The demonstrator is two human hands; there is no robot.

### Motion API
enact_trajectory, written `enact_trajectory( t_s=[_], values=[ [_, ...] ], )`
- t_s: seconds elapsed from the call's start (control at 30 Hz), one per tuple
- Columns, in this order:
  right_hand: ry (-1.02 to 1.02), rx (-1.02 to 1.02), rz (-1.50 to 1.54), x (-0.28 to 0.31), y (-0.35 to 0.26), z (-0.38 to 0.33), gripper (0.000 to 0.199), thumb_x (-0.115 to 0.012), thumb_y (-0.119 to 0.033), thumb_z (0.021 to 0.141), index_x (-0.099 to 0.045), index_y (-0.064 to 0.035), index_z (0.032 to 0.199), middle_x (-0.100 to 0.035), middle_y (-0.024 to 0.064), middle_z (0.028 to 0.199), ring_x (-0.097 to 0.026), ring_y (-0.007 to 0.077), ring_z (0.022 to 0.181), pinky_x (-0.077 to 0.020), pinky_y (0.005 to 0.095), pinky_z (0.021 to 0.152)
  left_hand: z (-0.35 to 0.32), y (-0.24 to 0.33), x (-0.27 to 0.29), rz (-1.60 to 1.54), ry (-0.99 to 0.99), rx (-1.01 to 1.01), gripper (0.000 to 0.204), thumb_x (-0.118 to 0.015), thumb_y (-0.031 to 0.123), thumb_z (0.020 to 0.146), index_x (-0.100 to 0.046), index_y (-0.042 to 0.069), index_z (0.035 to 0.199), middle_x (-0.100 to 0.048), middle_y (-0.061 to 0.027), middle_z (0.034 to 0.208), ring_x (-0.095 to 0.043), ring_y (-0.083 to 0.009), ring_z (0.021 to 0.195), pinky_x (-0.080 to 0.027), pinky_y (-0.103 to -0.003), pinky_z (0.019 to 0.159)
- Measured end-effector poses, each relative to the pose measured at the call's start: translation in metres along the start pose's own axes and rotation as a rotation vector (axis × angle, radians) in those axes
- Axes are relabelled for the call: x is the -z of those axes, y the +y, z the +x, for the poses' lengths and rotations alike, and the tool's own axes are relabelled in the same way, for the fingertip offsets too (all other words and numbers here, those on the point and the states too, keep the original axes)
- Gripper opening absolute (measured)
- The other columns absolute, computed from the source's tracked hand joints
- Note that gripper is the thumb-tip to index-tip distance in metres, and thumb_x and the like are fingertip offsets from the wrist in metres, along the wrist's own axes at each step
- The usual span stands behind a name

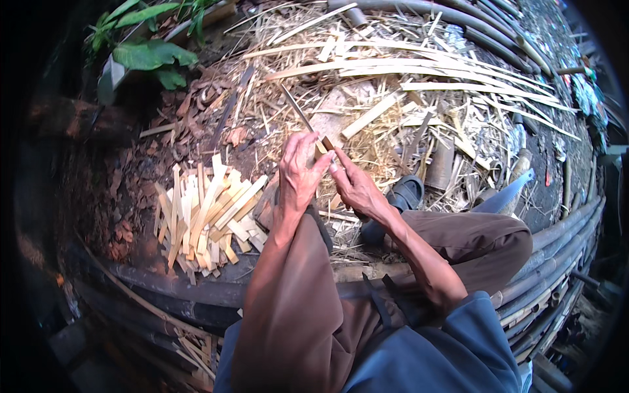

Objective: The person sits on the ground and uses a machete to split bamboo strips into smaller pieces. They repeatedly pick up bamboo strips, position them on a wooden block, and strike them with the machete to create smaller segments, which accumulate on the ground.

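Note:
My left hand [298, 173] grips a short bamboo piece [324, 145] at about knee height, fingers curled round it. My right hand [354, 187] meets it from the right, fingertips pinching the same piece. A thin dark blade or stick [297, 108] rises from between the hands toward the upper left; which hand holds it I cannot tell. To the left of my left hand lies a heap of short cut bamboo slats [206, 216] on the ground.
Long split bamboo strips [419, 69] and shavings cover the ground ahead. A hand saw [508, 193] lies at the right by my knee, a dark sandal [403, 193] under my right hand. Round bamboo poles [557, 242] run along the right and below. Green leaves [147, 56] at upper left.

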State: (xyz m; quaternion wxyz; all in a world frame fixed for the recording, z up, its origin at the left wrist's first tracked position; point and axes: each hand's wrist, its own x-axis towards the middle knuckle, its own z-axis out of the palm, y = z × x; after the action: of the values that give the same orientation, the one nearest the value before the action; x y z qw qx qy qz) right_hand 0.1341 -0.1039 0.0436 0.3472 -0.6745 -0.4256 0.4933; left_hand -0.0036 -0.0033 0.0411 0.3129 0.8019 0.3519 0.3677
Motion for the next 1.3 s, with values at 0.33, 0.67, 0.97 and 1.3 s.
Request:
enact_trajectory(
  t_s=[0.33,0.67,0.97,1.3],
  values=[
    [0.113,-0.039,0.073,0.031,0.036,0.014,0.028,-0.064,-0.013,0.082,-0.061,-0.0021,0.108,-0.058,0.0041,0.072,-0.052,0.0131,0.059,-0.0444,0.0307,0.054,0.051,0.012,-0.04,-0.033,-0.187,-0.092,0.035,-0.076,0.016,0.083,-0.056,0.004,0.11,-0.064,-0.0138,0.101,-0.062,-0.0322,0.094,-0.05,-0.042,0.084],
    [0.212,-0.027,-0.217,0.045,0.033,0.027,0.019,-0.063,-0.014,0.086,-0.063,-0.0013,0.099,-0.066,0.0142,0.073,-0.065,0.023,0.066,-0.0513,0.0408,0.063,0.067,0.011,-0.056,0.25,-0.194,-0.206,0.017,-0.075,0.022,0.083,-0.062,0.011,0.086,-0.059,-0.0032,0.092,-0.05,-0.0253,0.098,-0.033,-0.045,0.088],
    [-0.04,-0.118,-0.003,0.044,0.047,0.027,0.018,-0.063,-0.013,0.085,-0.061,0.001,0.096,-0.065,0.0127,0.073,-0.062,0.0229,0.065,-0.0513,0.0386,0.061,0.063,0.007,-0.062,-0.078,-0.23,-0.038,0.024,-0.072,0.021,0.088,-0.055,0.005,0.095,-0.057,-0.0078,0.088,-0.059,-0.0225,0.078,-0.047,-0.039,0.07],
    [0.111,-0.069,-0.279,0.031,0.047,0.029,0.031,-0.065,-0.019,0.084,-0.065,-0.0035,0.11,-0.071,0.0237,0.093,-0.07,0.0391,0.088,-0.0564,0.0457,0.081,0.079,0.004,-0.07,0.003,-0.338,0.23,0.025,-0.066,0.026,0.092,-0.064,0.001,0.094,-0.061,-0.0078,0.062,-0.059,-0.0169,0.056,-0.049,-0.034,0.054]
  ],
)
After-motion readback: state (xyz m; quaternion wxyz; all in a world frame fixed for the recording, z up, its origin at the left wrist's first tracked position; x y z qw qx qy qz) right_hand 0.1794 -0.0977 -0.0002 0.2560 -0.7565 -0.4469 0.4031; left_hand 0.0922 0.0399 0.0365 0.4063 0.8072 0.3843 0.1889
